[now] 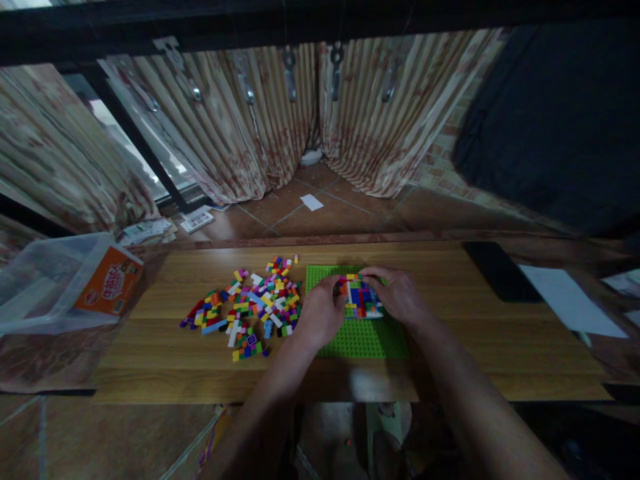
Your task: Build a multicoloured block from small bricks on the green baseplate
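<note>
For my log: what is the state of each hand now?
Left hand: curled at the brick build, left side; grip unclear.
Right hand: curled at its far right; grip unclear.

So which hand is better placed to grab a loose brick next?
Probably the left hand: it's nearer the loose bricks; the brick build lies between them and the right hand.

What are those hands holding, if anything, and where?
The left hand and right hand touch the brick build at its left side and far right corner; grip unclear.

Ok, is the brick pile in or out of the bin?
Out: the pile lies spread on the table, between bin and green plate.
</note>
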Action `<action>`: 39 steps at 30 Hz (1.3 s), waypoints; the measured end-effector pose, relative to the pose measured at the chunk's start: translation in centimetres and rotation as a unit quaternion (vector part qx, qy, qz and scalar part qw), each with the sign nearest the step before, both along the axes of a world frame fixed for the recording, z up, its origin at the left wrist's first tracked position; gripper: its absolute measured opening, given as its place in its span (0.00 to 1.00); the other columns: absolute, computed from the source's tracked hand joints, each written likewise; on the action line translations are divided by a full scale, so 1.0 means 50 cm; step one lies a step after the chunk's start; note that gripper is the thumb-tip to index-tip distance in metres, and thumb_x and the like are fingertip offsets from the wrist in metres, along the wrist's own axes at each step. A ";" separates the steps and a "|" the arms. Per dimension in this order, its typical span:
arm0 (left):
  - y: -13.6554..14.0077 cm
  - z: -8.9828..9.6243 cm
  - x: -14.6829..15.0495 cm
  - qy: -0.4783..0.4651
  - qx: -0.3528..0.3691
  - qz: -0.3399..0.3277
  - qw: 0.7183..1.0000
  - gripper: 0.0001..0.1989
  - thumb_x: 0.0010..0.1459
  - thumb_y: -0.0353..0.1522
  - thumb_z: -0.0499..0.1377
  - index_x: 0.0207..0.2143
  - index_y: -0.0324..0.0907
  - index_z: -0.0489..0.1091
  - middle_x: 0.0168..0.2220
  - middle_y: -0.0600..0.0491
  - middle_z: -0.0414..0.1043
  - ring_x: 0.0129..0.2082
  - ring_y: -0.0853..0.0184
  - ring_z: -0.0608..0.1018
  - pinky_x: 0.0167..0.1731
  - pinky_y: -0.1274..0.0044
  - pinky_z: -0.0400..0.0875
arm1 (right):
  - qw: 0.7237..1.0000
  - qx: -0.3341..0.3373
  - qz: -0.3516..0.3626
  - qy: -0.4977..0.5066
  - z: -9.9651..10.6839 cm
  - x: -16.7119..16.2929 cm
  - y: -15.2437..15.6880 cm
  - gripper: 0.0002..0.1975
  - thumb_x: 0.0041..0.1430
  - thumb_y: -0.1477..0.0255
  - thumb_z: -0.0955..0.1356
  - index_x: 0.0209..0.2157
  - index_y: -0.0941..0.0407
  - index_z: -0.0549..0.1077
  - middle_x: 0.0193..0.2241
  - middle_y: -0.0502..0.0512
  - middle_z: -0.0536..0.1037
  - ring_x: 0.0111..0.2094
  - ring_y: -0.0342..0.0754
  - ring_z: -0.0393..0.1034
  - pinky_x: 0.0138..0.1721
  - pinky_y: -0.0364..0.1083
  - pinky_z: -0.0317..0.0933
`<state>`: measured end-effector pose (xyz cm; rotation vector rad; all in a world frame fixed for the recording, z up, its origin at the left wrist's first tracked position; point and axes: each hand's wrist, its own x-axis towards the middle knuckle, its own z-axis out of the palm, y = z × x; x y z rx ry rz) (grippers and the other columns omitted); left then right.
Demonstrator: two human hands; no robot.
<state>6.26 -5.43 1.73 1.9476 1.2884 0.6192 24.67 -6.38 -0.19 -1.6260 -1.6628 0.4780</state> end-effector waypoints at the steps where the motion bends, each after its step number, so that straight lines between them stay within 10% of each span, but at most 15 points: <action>1: 0.000 -0.001 0.000 0.001 -0.001 0.000 1.000 0.19 0.58 0.26 0.54 0.52 0.37 0.67 0.47 0.44 0.76 0.44 0.62 0.79 0.49 0.69 0.72 | 1.000 -0.006 -0.001 0.008 -0.002 0.001 0.000 0.10 0.59 0.67 0.66 0.36 0.51 0.80 0.37 0.53 0.82 0.40 0.51 0.75 0.47 0.52 0.65; 9: 0.001 -0.005 -0.004 0.004 0.002 0.002 1.000 0.19 0.59 0.28 0.54 0.53 0.40 0.67 0.48 0.45 0.76 0.44 0.62 0.79 0.47 0.70 0.73 | 0.990 -0.023 -0.011 0.138 -0.011 0.017 0.004 0.17 0.56 0.64 0.68 0.47 0.53 0.76 0.40 0.55 0.81 0.43 0.50 0.75 0.49 0.52 0.66; 18: -0.004 -0.002 -0.006 0.032 0.013 0.002 0.999 0.20 0.59 0.30 0.55 0.55 0.39 0.65 0.50 0.43 0.75 0.45 0.59 0.78 0.48 0.68 0.72 | 0.964 -0.055 -0.097 0.243 0.008 -0.025 0.017 0.20 0.55 0.54 0.67 0.34 0.56 0.80 0.33 0.55 0.82 0.36 0.50 0.75 0.37 0.46 0.67; 39: -0.024 0.004 -0.010 0.059 0.032 -0.023 0.998 0.22 0.59 0.32 0.52 0.56 0.38 0.64 0.49 0.44 0.75 0.46 0.59 0.77 0.49 0.69 0.71 | 0.981 -0.122 -0.089 0.118 -0.001 -0.035 0.012 0.19 0.52 0.55 0.67 0.29 0.57 0.79 0.23 0.51 0.78 0.26 0.48 0.70 0.27 0.44 0.60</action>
